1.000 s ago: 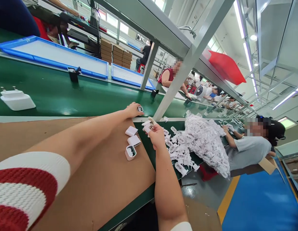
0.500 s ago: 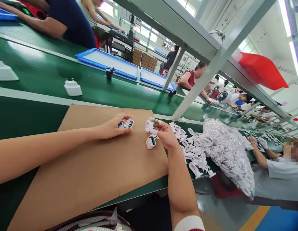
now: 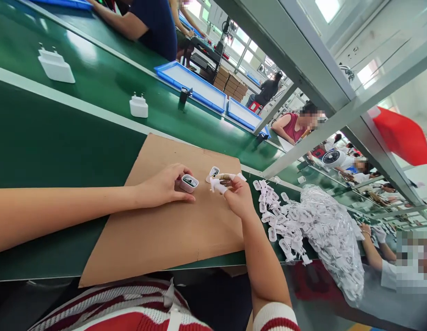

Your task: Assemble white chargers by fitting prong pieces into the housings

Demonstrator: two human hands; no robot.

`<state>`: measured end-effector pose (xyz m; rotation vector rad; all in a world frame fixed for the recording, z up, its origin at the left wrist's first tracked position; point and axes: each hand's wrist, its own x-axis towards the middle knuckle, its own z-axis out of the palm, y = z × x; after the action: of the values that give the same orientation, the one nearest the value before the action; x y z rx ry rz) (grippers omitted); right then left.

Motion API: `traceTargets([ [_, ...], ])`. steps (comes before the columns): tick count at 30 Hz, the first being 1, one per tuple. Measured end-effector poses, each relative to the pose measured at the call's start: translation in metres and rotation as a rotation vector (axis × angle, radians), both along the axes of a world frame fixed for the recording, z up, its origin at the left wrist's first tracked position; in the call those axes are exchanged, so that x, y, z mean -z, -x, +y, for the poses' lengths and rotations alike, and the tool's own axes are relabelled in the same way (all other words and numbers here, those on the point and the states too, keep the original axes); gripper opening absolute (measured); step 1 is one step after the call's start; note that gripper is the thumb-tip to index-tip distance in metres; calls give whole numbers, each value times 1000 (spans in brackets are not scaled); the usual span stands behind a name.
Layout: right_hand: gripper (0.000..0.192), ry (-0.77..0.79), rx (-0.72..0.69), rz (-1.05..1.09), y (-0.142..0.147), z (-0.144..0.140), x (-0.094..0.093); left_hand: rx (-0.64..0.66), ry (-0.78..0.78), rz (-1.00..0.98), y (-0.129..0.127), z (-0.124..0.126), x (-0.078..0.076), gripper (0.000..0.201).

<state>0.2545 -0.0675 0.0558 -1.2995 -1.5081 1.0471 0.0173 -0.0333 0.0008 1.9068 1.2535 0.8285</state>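
My left hand [image 3: 165,186] curls its thumb and fingers around a white charger housing [image 3: 189,183], whose open end faces up and shows dark parts inside. Just to the right, my right hand [image 3: 238,191] pinches a small white plug cover [image 3: 214,185] between fingertips wearing white finger cots. Behind those fingertips stands a second white charger housing [image 3: 214,173], also open-ended, partly hidden by them. Both hands are over a brown cardboard sheet [image 3: 158,234].
Loose white plug covers [image 3: 277,216] lie right of the cardboard, beside a clear bag [image 3: 332,239] full of them. White chargers [image 3: 139,106] stand on the green conveyor [image 3: 106,87] beyond. A slanting metal post [image 3: 285,156] rises at the right. Co-workers sit around.
My left hand held two housings side by side; one shows there now. The housing by my right hand now appears behind its fingertips instead of below. The view has tilted and shifted.
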Motion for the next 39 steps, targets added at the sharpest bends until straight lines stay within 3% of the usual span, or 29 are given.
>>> traceTargets([
  [3,33,19,-21,-33,16,3,-4,-2,45,-22,-1,-2,-3,70],
  [5,36,33,-38,-26,23,6,-6,91,122,-60,-1,-2,-6,66],
  [8,36,18,-61,-26,30,10,-5,261,166,-132,4,-1,-7,82],
  [11,31,-59,-39,-116,35,7,0,197,109,-172,9,0,-3,97],
  [13,28,-191,-29,-298,36,3,2,147,123,-191,9,1,0,86],
  [17,43,-441,-74,-721,37,-7,2,287,242,-315,4,3,4,60],
  [21,48,-526,-97,-819,38,-11,2,267,242,-359,1,1,4,50],
  [26,49,-477,-199,-938,45,-10,3,197,93,-185,2,-1,-1,42],
  [35,31,-406,-294,-1065,53,0,-7,194,99,-166,2,-1,1,42],
  [39,23,-384,-227,-1079,54,2,-3,211,93,-178,1,-1,2,45],
])
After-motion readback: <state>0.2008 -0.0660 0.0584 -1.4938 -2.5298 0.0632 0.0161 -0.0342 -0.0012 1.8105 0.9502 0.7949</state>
